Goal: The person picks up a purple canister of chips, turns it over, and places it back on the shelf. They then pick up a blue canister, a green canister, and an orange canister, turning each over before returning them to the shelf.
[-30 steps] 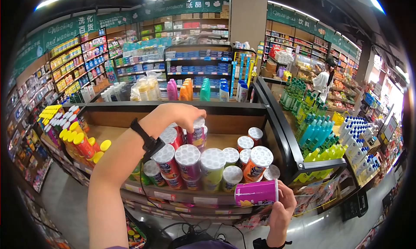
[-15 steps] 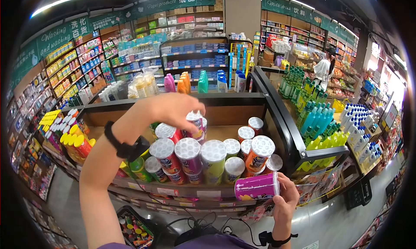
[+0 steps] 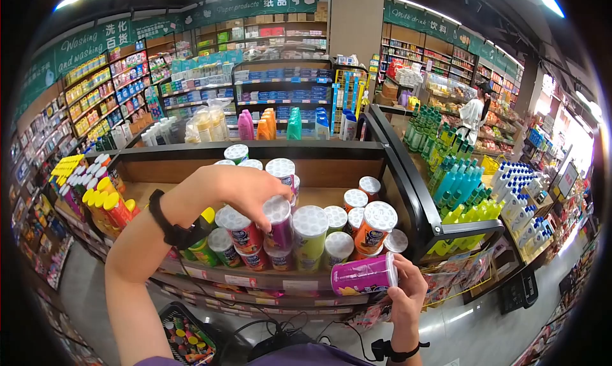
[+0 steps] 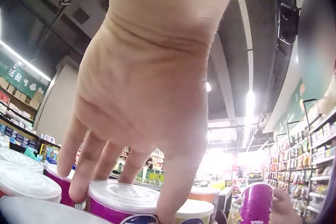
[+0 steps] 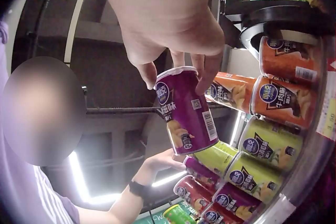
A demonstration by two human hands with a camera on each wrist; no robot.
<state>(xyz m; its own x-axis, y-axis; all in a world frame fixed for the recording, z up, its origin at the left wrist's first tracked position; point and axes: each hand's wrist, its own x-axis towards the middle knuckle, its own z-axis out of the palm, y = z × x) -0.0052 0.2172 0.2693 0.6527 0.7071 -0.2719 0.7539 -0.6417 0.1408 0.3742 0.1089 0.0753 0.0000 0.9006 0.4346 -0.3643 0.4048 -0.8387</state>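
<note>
My left hand (image 3: 233, 190) reaches over the shelf, thumb and fingers round the top of a purple snack can (image 3: 278, 229) in the front stack. Its pale lid (image 4: 126, 195) lies under the palm in the left wrist view. My right hand (image 3: 409, 288) grips a second purple can (image 3: 362, 275) by one end, holding it on its side in front of the shelf edge. Potato chips are printed on its label (image 5: 181, 132) in the right wrist view. Red cans (image 3: 241, 232) and lime-green cans (image 3: 310, 238) flank the left hand's can. Another purple can stands just behind it, partly hidden.
Orange cans (image 3: 376, 229) stand at the shelf's right end, beside a black rail (image 3: 408, 187). Yellow-lidded cans (image 3: 115, 206) stand at the left. A black basket (image 3: 167, 315) of cans sits on the floor, and cables (image 3: 280, 328) run near the body.
My left hand has let go of a purple can in the rear row and come nearer, onto the purple can in front. The right hand keeps its can, shifted slightly left in view.
</note>
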